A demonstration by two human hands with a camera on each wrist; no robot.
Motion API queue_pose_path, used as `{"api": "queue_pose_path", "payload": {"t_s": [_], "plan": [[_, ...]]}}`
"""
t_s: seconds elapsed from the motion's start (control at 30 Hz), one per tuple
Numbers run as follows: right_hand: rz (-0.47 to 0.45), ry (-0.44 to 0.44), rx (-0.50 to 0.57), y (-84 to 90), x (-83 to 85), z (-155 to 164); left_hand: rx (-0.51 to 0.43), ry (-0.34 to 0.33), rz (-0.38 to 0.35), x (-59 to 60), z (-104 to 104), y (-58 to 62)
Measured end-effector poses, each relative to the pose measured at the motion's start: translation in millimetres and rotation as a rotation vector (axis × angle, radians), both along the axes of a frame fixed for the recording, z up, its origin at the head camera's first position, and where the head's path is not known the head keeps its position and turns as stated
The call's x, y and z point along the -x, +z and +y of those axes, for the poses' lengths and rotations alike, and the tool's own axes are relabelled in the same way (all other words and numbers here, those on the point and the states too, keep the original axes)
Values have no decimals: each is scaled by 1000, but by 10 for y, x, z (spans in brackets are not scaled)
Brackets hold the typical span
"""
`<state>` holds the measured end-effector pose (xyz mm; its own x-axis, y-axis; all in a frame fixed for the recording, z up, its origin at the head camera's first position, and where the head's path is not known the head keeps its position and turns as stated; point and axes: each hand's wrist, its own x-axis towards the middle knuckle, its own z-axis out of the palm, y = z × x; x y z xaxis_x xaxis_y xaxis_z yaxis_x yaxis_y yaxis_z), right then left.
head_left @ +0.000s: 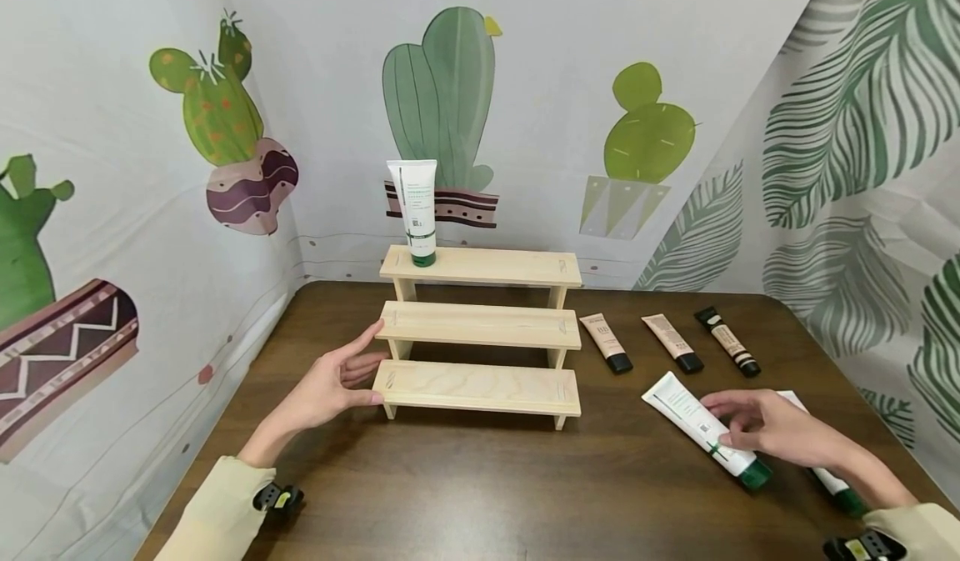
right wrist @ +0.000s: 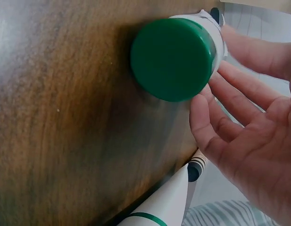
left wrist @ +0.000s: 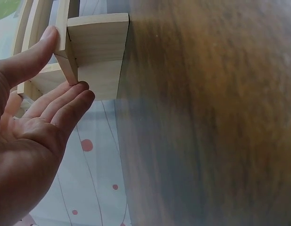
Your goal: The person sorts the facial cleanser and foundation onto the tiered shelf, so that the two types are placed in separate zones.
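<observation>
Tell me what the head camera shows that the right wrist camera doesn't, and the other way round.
Only the head view shows the three-step wooden shelf, the white tube standing on its top step, the left hand touching the shelf's left end, and three small tubes lying on the table.

Only the right wrist view shows the round face of the green cap head-on.

Both show the right hand with fingers resting on the white tube lying on the table, a second white tube beside it, and the brown table.
</observation>
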<state>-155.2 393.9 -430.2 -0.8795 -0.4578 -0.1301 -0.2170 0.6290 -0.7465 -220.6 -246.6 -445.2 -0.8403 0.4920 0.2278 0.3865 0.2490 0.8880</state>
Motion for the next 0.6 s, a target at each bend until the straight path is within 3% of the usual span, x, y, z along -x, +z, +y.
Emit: {"api": "queue_pose_path", "payload": {"t_s": [0.6], "plan": [[-63, 106, -11, 26, 25, -54, -2, 1, 2, -14, 13, 16]]}}
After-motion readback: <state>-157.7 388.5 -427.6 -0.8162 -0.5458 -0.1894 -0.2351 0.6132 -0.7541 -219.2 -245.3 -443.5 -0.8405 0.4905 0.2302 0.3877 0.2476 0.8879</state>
